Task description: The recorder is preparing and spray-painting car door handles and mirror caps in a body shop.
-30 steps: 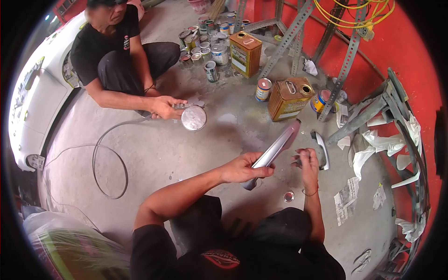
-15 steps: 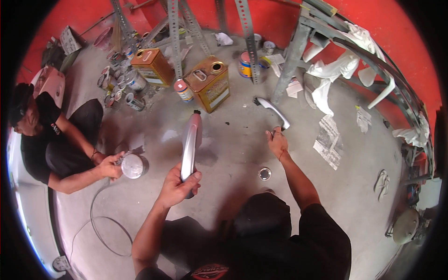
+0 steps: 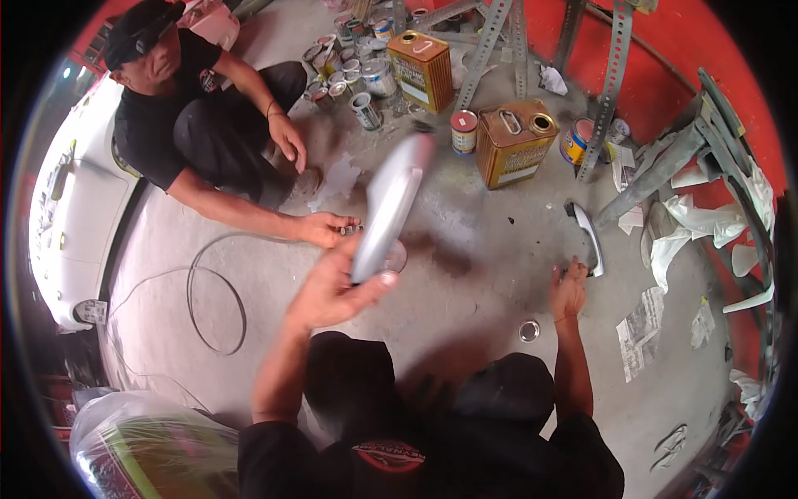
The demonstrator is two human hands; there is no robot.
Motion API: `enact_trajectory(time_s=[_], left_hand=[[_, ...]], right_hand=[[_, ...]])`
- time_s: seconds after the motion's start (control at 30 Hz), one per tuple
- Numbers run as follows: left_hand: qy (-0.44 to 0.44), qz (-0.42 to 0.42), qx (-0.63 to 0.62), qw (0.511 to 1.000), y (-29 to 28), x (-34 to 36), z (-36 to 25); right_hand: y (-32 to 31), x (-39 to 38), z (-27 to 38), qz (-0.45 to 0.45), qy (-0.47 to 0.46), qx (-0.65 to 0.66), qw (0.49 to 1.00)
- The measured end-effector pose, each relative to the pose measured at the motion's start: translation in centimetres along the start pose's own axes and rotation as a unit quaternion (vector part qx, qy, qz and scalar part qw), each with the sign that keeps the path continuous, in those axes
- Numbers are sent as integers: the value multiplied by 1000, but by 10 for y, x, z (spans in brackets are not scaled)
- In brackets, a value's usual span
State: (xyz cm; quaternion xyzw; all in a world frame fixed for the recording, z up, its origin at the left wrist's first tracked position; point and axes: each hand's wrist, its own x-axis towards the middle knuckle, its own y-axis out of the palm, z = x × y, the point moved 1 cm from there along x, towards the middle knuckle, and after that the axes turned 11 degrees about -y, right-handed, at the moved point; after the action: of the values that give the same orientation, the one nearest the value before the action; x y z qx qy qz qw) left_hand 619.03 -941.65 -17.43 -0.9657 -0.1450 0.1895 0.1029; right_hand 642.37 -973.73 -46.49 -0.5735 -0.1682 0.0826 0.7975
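Grey floor [image 3: 474, 303] | left hand [image 3: 331, 291]: pinching silver handle [image 3: 391, 204] | right hand [image 3: 568, 291]: fingers half-curled at second handle [image 3: 591, 239], grip unclear

A red wall [image 3: 657, 108] closes off the far and right sides above a stained grey concrete floor [image 3: 166, 345]. Perforated steel uprights [image 3: 607, 91] stand before it. At the right, a grey metal rack [image 3: 657, 179] carries crumpled white sheets [image 3: 690, 220]. A white car body [image 3: 87, 208] lines the left, where light glares brightest; soft shadows darken the middle of the floor.
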Motion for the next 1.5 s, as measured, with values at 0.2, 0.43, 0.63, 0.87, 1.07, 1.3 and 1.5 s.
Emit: enact_trajectory(time_s=[0.2,0.43,0.63,0.87,1.07,1.3,1.5], left_hand=[[-46,-83,-72,993,-59,-19,84],[97,-123,-142,977,-52,20,129],[23,-89,-123,988,-47,43,166],[13,-164,153,974,-63,67,171],[-60,79,103,990,-19,94,155],[76,180,197,961,55,118,98],[128,169,215,953,142,137,54]], right_hand=[[-41,-24,100,213,-161,286,920],[-48,-20,272,332,-388,189,839],[38,-15,280,349,-484,131,791],[-47,-11,285,292,-499,115,808],[-146,8,237,313,-520,61,792],[-234,30,174,336,-547,2,767],[-281,42,123,325,-506,-2,799]])
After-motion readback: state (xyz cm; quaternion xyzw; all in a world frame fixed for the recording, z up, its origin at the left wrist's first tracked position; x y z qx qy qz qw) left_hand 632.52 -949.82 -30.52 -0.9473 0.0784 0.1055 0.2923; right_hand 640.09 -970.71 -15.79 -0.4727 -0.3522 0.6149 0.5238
